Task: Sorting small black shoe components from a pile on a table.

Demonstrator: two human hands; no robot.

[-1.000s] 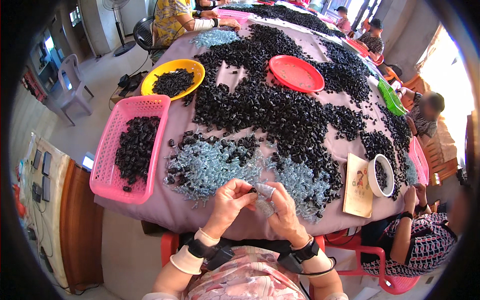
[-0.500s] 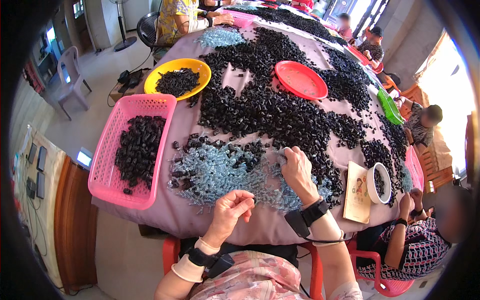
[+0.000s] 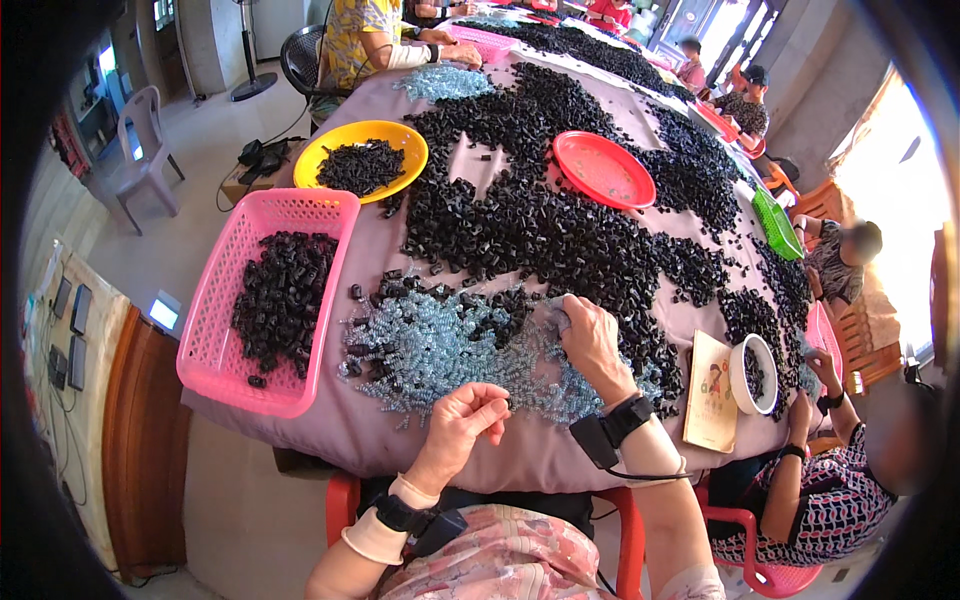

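- Left of the left hand (image 3: 462,428): pink basket (image 3: 206,310), yellow bowl (image 3: 313,168), both holding black pieces (image 3: 283,300).
- Right of the right hand (image 3: 592,345): white bowl (image 3: 737,382), black pieces inside.
- Pale-blue coils (image 3: 435,340): just beyond the left hand, beside the right; both hands curled narrow, grip unclear.

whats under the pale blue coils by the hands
Black parts show among the pale blue coils and at their upper edge, with pinkish tablecloth around. What lies beneath the coils' thick middle is covered; the right hand hides more.
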